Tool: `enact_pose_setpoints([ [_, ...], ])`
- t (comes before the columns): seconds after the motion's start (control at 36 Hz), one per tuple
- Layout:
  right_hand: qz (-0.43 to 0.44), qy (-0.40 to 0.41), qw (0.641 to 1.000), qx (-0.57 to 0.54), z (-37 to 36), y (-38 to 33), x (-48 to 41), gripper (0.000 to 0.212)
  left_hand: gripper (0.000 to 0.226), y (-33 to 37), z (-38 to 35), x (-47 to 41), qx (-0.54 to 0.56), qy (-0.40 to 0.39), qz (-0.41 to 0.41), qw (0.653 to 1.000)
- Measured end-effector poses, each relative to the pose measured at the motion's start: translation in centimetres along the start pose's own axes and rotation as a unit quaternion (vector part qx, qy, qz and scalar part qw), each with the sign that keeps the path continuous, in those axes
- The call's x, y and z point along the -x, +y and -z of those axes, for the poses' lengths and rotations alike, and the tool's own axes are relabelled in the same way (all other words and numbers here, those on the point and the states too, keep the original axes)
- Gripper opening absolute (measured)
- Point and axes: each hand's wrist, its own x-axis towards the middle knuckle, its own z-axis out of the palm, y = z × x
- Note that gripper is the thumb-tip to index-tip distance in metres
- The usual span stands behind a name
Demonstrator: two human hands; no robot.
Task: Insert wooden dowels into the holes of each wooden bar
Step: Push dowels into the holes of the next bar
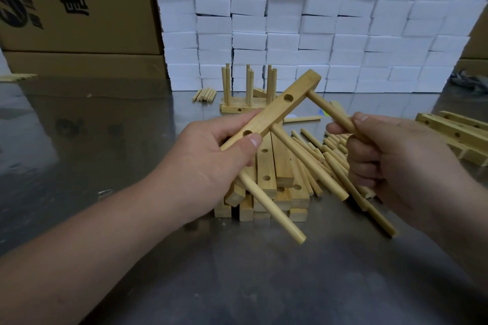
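Grey metal with a dull sheen forms the table [79, 140], on which a wall of stacked white blocks [317, 21] is mirrored at the back. Printed cardboard boxes [79, 8] are stacked at the rear left.

A pale wooden bar [274, 111] is held up above the table's middle, over a pile of bars [266, 179] beside a spread of loose dowels [317, 150]. Two round holes are seen in its upper face. Its long axis is slanted from the lower left, near the viewer, up to the far right.

Three dowels are seated in its side and point down and to the right, towards the viewer: an end dowel [330, 109], a middle dowel [309, 163] and a near dowel [272, 208]. The bar's near end is gripped by the left hand [211, 155], thumb on top. The end dowel is clasped by the right hand [390, 155] in curled fingers; whether a further dowel below that fist is also held cannot be told.

Finished bars with upright dowels [248, 92] are set at the back, and more drilled bars [454, 132] lie at the right.
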Motion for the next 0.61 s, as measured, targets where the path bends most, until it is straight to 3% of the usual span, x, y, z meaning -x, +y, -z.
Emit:
enact_pose_setpoints([
  [0.25,0.032,-0.003,0.998,-0.048,0.6,-0.5,0.2,0.059,0.024,-0.2,0.0,-0.5,0.14,0.008,0.086,0.986],
  [0.42,0.125,0.077,0.982,0.118,1.1,-0.1,-0.2,0.017,0.025,-0.1,1.1,-1.2,0.282,-0.093,0.202,0.933],
  [0.53,0.157,0.002,0.974,0.166,1.2,0.1,0.3,0.049,0.029,0.7,1.2,-0.7,0.35,-0.15,0.237,0.894],
  [0.61,0.171,-0.068,0.973,0.142,1.1,0.1,0.5,0.051,0.058,1.1,1.2,-0.4,0.338,-0.175,0.231,0.895],
])
